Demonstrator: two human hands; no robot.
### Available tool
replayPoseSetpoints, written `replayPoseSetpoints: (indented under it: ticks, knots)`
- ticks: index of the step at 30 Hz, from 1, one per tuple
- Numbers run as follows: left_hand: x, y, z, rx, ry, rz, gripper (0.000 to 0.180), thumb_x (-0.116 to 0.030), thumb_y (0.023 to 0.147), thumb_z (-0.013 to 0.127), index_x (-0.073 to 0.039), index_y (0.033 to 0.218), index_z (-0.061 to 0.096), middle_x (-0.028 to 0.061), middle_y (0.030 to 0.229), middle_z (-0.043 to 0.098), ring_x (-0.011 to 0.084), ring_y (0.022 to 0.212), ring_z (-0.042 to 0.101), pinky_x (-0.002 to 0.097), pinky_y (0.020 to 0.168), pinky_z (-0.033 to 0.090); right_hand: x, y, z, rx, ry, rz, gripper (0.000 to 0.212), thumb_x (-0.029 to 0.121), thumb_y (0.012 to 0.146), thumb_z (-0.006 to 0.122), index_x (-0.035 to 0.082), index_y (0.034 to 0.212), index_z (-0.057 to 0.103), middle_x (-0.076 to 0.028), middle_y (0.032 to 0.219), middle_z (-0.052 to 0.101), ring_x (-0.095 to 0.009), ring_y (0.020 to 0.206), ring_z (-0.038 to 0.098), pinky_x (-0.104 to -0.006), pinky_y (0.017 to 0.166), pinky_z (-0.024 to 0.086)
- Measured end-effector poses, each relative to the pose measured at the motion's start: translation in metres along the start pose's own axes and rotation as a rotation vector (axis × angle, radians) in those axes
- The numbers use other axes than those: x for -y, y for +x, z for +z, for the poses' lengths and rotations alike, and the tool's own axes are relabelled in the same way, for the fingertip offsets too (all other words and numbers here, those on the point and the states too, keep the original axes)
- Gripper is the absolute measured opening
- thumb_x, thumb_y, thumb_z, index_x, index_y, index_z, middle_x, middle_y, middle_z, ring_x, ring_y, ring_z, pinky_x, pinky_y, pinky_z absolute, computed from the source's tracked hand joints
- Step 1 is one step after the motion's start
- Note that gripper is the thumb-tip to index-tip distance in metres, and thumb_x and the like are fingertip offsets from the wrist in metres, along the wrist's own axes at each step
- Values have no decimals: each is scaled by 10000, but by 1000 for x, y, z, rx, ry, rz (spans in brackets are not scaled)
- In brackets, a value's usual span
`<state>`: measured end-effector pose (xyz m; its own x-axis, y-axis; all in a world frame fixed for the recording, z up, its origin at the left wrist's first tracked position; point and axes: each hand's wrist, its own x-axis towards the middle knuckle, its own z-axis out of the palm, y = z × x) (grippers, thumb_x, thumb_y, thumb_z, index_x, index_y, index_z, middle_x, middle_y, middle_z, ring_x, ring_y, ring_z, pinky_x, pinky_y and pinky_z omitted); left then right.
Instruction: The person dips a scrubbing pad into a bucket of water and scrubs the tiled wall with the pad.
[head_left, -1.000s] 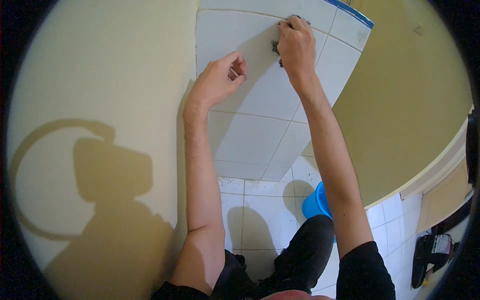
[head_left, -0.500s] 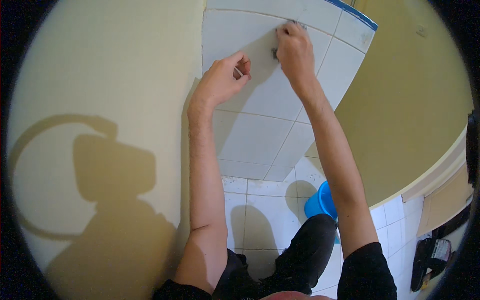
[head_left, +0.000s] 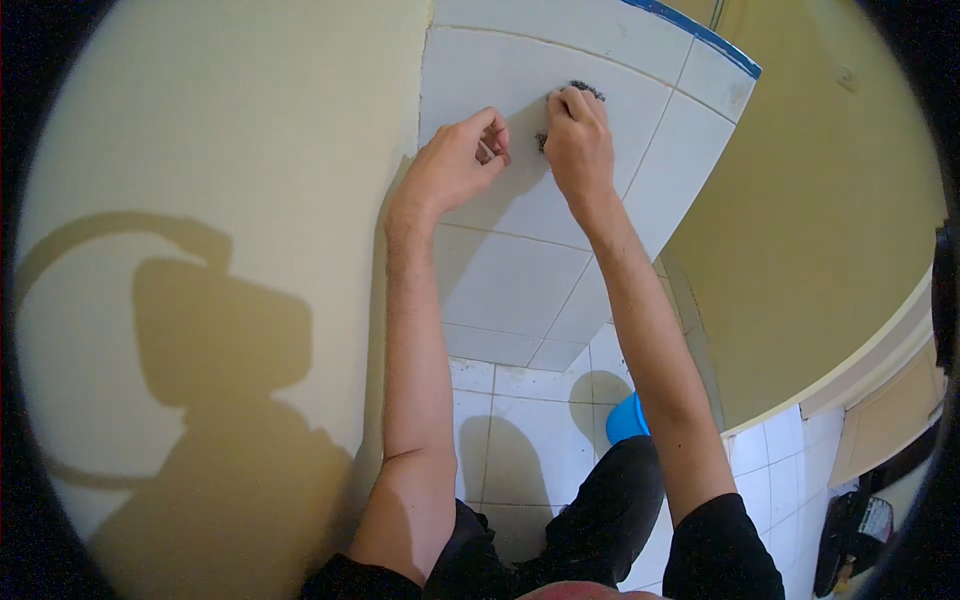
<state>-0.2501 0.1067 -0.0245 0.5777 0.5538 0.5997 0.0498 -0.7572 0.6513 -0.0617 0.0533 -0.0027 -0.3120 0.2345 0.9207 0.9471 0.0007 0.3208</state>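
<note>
My right hand (head_left: 580, 140) is closed around a dark, frizzy steel wool pad (head_left: 590, 91) and presses it against the white tiled wall (head_left: 520, 270). Bits of the pad stick out past the fingertips and beside the heel of the hand; the rest is covered by my fingers. To its left, my left hand (head_left: 450, 165) hovers close to the tiles with curled fingers. A small, thin whitish piece (head_left: 486, 151) shows between its thumb and fingers, too hidden to name.
A plain cream wall (head_left: 250, 120) runs along the left, carrying my shadow. Blue trim (head_left: 695, 30) edges the tiles' top. Below, a blue bucket (head_left: 625, 420) stands on the white tile floor (head_left: 530, 420), partly behind my right arm. Dark items (head_left: 850, 540) lie at lower right.
My right hand has slid down the tiles with the steel wool, a little toward my left hand. My left hand keeps nearly the same place and grip.
</note>
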Motion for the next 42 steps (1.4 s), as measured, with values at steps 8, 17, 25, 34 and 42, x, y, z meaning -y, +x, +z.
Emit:
replayPoseSetpoints:
  ticks: [8, 17, 25, 34, 42]
  knots:
    - [-1, -1, 2, 14, 63, -12, 153, -52, 914, 688, -49, 1013, 573, 71, 931, 734, 194, 812, 703, 367, 747, 552, -6, 43, 0, -102, 5, 46, 98, -30, 719, 661, -20, 817, 667, -139, 938, 615, -342, 929, 602, -455, 832, 504]
    - [1, -3, -3, 11, 7, -15, 147, -31, 925, 678, -32, 992, 547, 71, 929, 723, 157, 818, 675, 342, 754, 549, -7, 25, 0, -48, -15, 32, 154, -16, 728, 667, -24, 881, 671, -126, 931, 604, -326, 923, 600, -431, 833, 506]
    - [-4, -4, -3, 6, 14, -8, 138, -2, 918, 667, -22, 1008, 565, 69, 933, 714, 160, 814, 679, 337, 770, 554, -1, 7, -4, -32, -16, 43, 179, -33, 670, 714, -21, 845, 682, -132, 948, 623, -340, 960, 603, -434, 862, 510]
    - [4, -1, -4, -7, 7, 12, 138, -56, 910, 679, -37, 989, 568, 82, 954, 745, 225, 823, 725, 376, 739, 559, -1, -7, -2, -23, -28, 37, 162, -13, 678, 710, -11, 837, 680, -132, 951, 627, -336, 947, 602, -425, 858, 507]
    - [0, -4, -4, 15, 33, 6, 137, 10, 919, 652, -25, 994, 542, 85, 963, 740, 160, 824, 687, 347, 762, 554, 1, 28, -12, 0, -23, 67, 124, -8, 704, 676, -13, 828, 675, -127, 949, 624, -327, 937, 598, -425, 854, 504]
